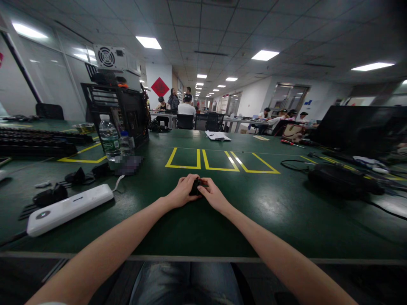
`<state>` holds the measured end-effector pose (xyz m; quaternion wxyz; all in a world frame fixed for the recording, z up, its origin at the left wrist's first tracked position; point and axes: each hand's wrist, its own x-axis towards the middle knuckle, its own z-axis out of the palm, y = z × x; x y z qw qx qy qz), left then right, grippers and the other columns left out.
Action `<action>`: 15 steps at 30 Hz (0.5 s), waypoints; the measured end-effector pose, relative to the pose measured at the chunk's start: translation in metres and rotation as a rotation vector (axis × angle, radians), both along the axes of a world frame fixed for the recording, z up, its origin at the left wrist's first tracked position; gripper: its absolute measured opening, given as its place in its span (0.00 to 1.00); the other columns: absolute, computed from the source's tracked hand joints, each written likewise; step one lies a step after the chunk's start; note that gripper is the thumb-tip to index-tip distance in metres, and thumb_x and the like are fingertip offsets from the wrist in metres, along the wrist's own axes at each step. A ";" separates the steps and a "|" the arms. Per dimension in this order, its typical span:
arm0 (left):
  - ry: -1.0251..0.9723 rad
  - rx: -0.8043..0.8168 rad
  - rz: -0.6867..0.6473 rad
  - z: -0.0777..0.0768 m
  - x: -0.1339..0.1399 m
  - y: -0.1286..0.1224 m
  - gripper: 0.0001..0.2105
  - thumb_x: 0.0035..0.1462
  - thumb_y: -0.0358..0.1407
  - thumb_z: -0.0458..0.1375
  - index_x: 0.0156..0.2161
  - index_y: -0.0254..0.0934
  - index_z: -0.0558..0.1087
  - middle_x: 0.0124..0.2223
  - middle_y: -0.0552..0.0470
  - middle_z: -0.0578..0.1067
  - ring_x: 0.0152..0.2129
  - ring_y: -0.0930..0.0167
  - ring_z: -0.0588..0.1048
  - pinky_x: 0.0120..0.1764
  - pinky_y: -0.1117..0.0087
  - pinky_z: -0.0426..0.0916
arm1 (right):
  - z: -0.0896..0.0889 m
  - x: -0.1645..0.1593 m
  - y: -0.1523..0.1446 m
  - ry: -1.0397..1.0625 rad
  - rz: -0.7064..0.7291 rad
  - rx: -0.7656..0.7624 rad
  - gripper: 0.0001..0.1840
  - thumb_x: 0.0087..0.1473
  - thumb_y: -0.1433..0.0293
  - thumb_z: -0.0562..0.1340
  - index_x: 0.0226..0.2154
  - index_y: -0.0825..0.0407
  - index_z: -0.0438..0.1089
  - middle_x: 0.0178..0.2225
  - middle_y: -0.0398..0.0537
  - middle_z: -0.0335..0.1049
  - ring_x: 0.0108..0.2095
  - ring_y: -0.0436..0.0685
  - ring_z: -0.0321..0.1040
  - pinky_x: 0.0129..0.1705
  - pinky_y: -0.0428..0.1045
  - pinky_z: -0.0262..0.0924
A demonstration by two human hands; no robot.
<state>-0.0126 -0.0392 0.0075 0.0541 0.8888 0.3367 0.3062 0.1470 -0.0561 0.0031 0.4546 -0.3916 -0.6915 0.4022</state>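
Observation:
Just above the green tabletop [203, 228], in the middle of the view, my two hands meet around a small black object [196, 187]. My left hand [183, 190] is closed on its left side, fingers wrapped over the top and thumb low. From the right, my right hand [212, 194] pinches the same object with thumb and fingers. Most of it is covered by my fingers, so its kind does not show. Beyond my hands, yellow tape outlines [219, 169] mark boxes on the table.
To the left lie a white power strip [70, 209], a water bottle [110, 137], a keyboard [34, 142] and an open computer case [117, 110]. A black pouch [340, 178] with cables rests at right, near a monitor [362, 131]. Papers [218, 136] lie at the far edge.

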 end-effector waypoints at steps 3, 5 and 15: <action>-0.002 0.002 -0.003 0.000 0.000 0.001 0.24 0.46 0.37 0.57 0.48 0.39 0.53 0.45 0.48 0.62 0.43 0.65 0.63 0.47 0.58 0.54 | 0.000 0.001 0.000 -0.015 0.038 -0.030 0.15 0.49 0.64 0.54 0.41 0.51 0.57 0.42 0.49 0.60 0.40 0.53 0.63 0.41 0.52 0.60; -0.004 0.002 -0.006 0.000 0.000 0.000 0.24 0.46 0.37 0.57 0.48 0.39 0.53 0.45 0.48 0.62 0.43 0.65 0.63 0.48 0.58 0.54 | 0.001 0.001 -0.001 0.003 0.070 -0.038 0.14 0.48 0.64 0.55 0.39 0.50 0.57 0.41 0.48 0.60 0.39 0.53 0.64 0.40 0.52 0.60; -0.010 -0.005 -0.019 -0.001 0.000 0.001 0.24 0.46 0.36 0.57 0.48 0.40 0.52 0.45 0.48 0.62 0.43 0.65 0.63 0.48 0.58 0.54 | -0.003 0.002 0.001 -0.004 0.018 0.054 0.09 0.49 0.65 0.54 0.36 0.49 0.57 0.37 0.45 0.60 0.40 0.52 0.62 0.39 0.50 0.60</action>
